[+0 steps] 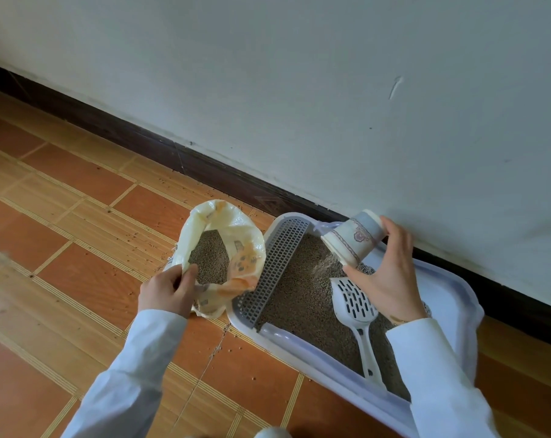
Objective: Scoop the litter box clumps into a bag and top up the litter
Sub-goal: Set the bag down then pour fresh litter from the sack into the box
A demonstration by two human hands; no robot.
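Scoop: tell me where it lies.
The scoop lies on the litter inside the litter box, lower right of the head view, under the right hand.

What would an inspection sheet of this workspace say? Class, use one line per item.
Surface: tiled floor, stray granules scattered.
Job's things: litter box holds litter; scoop lies in it; litter bag open beside it.
Clutter: nothing seen.
Grippers: left hand grips the bag's rim; right hand tips a paper cup, litter pouring out.
Cables: nothing seen.
Surroundings: white wall, dark skirting.
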